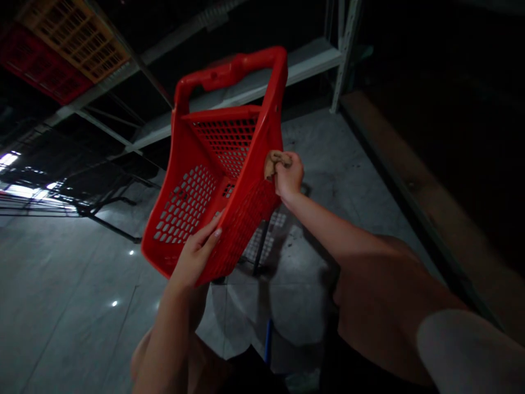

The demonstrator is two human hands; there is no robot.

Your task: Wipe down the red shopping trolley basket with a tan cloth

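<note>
A red plastic shopping cart (229, 219) with perforated sides and a looped handle stands before me, tilted in view. Its basket looks bare inside. My left hand (197, 249) grips the near rim of the cart, fingers over the inner side and thumb along the edge. In my right hand (290, 175) is a crumpled brown cloth (273, 163), pressed against the outer side of the cart below the handle. The fingers are closed around the cloth, and part of it is hidden by them.
Metal shelving (315, 57) runs behind the cart. A yellow crate (77, 35) and a red crate (41, 63) sit on it at upper left. Dark metal cart frames (110, 224) stand at left. A long brown ledge (410, 175) borders the grey floor (82, 284) on the right.
</note>
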